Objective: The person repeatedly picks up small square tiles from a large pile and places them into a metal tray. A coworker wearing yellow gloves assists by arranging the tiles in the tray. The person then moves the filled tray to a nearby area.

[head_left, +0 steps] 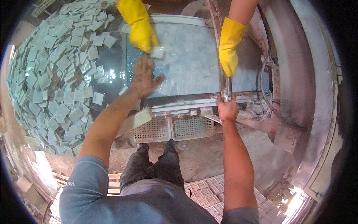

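My left hand [143,79] lies with its fingers stretched out on the wet tabletop, close to its left part. Just beyond my fingertips, a co-worker's yellow-gloved hand [143,35] touches a small square pale tile [158,52]. More flat squares, blurred under a milky wet film [194,63], cover the middle of the table. My right hand [228,109] is closed around the near end of a metal bar [223,84] that runs across the table. The co-worker's other yellow glove [228,56] grips the same bar farther away. My right fingertips are partly hidden.
A large heap of square pale-green tiles [63,63] fills the left side. Two white perforated baskets [192,127] sit below the table's near edge, in front of my legs. A dark hose [278,108] curves at the right, beside a pale wall [298,74]. Bundled blocks [209,192] lie behind me.
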`<state>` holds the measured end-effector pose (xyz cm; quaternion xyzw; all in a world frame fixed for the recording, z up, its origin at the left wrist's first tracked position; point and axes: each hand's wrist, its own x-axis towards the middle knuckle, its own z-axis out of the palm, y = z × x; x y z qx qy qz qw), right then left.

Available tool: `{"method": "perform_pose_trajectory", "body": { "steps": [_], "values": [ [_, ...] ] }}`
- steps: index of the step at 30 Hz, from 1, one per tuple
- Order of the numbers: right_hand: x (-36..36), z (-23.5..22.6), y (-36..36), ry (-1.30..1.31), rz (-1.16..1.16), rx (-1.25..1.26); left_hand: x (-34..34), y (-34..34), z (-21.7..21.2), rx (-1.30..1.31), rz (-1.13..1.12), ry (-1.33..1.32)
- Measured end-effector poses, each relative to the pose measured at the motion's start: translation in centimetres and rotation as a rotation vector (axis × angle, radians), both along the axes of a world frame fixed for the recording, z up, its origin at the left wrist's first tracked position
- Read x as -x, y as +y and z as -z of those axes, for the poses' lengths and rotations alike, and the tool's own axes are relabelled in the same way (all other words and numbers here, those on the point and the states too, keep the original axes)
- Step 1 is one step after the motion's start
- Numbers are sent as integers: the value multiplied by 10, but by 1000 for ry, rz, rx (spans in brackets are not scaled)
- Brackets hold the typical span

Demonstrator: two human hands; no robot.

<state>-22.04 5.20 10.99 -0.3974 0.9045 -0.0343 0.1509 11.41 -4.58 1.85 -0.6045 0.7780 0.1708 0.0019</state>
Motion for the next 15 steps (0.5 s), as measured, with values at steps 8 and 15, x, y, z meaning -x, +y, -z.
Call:
{"method": "perform_pose_trajectory", "body": {
  "steps": [8,15],
  "values": [
    [7,10,8,-18,-17,50,70,42,-48,-302,122,26],
    [-7,-11,1,-47,-16,42,29,27,-54,-103,206,131]
  ]
}}
